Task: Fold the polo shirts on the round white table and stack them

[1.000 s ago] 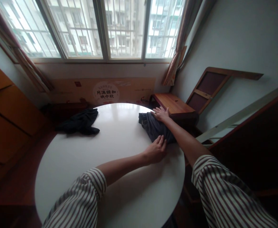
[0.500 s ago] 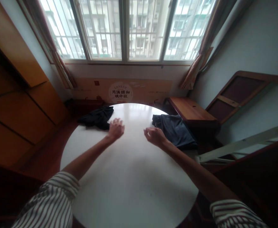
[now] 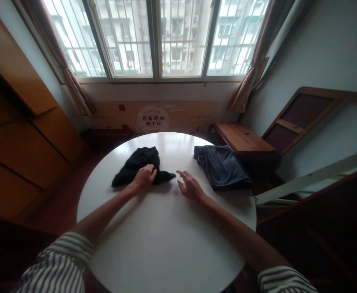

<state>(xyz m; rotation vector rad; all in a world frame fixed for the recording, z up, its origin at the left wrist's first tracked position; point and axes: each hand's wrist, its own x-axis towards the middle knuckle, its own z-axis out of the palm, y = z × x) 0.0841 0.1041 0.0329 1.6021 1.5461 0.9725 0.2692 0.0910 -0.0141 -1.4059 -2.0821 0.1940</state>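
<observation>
A crumpled black garment (image 3: 140, 162) lies on the left half of the round white table (image 3: 166, 236), one pointed end stretching toward the middle. My left hand (image 3: 146, 176) rests on its near side with the fingers curled into the cloth. Just right of that pointed end, my right hand (image 3: 190, 185) hovers with fingers apart and nothing in them. A folded dark grey-blue garment (image 3: 224, 167), perhaps trousers, lies flat at the table's right edge, beyond my right hand and apart from it.
A wooden bench or low table (image 3: 245, 136) stands behind the table on the right. Orange-brown cabinets (image 3: 10, 150) line the left wall. A barred window (image 3: 157, 38) and a printed banner (image 3: 154, 116) are at the far side.
The black garment has come from the table's far left edge toward the middle and nearer to me, with my left hand on it. My right hand has lowered and its fingers have spread.
</observation>
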